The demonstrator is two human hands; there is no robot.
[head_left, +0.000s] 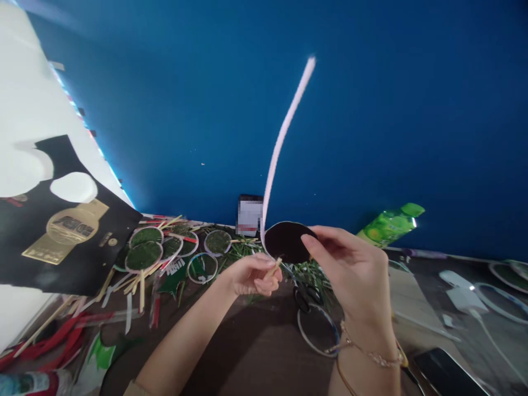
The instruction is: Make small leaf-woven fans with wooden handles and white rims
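My right hand [363,269] pinches the right edge of a flat black round disc [289,242] between thumb and fingers. At the disc's lower left, my left hand [258,275] is closed around a short pale wooden stick [275,267]. A pale pink pipe cleaner [280,140] rises from the disc's left edge, its long free end slanting up and to the right. Whether my left fingers also pinch its lower end, I cannot tell. Black-handled scissors [302,298] lie below the disc, partly covered by greenery.
Several round green discs on sticks [143,256] lie left, beside a black bag [25,231]. A blue wall [185,110] stands behind. To the right are a green bottle [388,225], white charger [462,294] and phone [449,374]. A wire ring [300,327] lies below my hands.
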